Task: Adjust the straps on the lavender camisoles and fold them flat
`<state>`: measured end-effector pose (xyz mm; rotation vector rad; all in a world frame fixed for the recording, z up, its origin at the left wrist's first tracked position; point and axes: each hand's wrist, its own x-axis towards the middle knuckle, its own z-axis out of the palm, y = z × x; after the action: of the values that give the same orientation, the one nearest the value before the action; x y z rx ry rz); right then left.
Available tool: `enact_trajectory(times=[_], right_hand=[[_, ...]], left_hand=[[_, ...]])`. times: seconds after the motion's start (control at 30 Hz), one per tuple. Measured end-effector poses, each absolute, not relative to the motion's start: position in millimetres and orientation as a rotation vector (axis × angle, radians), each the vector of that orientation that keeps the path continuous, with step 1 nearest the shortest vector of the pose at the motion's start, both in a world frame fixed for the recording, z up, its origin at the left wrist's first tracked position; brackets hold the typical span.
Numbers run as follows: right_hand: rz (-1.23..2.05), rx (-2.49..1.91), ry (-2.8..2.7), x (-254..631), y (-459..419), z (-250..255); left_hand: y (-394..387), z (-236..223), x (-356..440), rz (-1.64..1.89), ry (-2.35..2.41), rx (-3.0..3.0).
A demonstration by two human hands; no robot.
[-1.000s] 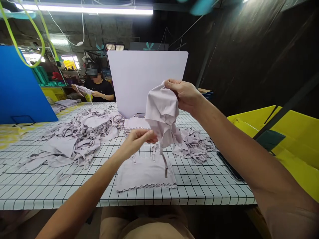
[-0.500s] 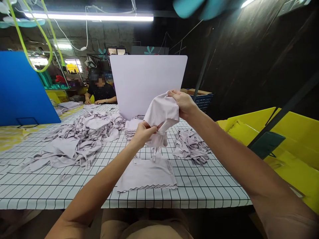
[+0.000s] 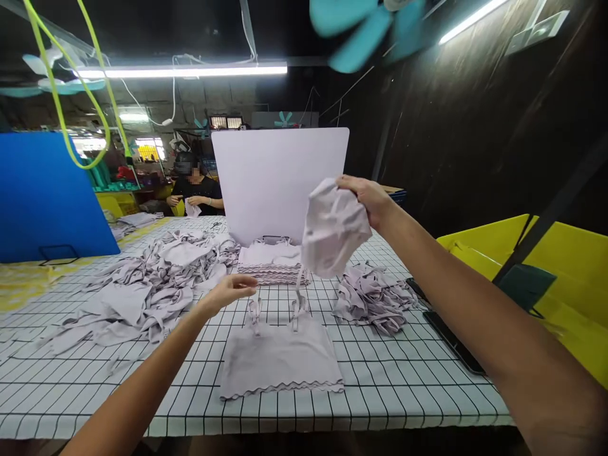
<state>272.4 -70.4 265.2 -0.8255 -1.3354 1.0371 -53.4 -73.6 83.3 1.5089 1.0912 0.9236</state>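
Observation:
My right hand (image 3: 368, 197) is raised above the table and grips a bunched pale lilac garment (image 3: 332, 231), whose strap hangs down. My left hand (image 3: 232, 288) hovers lower, fingers loosely apart, holding nothing, just left of the straps of a flat lilac camisole (image 3: 280, 358) laid out on the checked table (image 3: 403, 392). Behind the camisole sits a neat stack of folded lilac pieces (image 3: 270, 263).
A big loose heap of lilac garments (image 3: 152, 278) lies at left, a smaller heap (image 3: 373, 297) at right. A white board (image 3: 280, 177) and a blue board (image 3: 45, 196) stand upright. A phone (image 3: 453, 342) lies near the right edge beside yellow bins (image 3: 570, 278). Another person (image 3: 197, 190) sits at the far side.
My left hand has let go of the garment and dropped toward the table. My right hand has lifted the garment a little to the right. The view has tilted upward.

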Motion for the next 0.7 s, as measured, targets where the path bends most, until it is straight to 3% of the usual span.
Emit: enact_trajectory(times=[0.17, 0.27, 0.7], right_hand=[[1.344, -0.899, -1.755, 243, -85, 266], [1.406, -0.885, -1.898, 233, -83, 268], [1.265, -0.685, -1.767, 254, -87, 272]], left_hand=[[-57, 152, -10, 1.265, 0.702, 1.637], [-51, 174, 24, 1.097, 0.429, 1.564], [-86, 152, 4, 0.662, 0.434, 1.572]])
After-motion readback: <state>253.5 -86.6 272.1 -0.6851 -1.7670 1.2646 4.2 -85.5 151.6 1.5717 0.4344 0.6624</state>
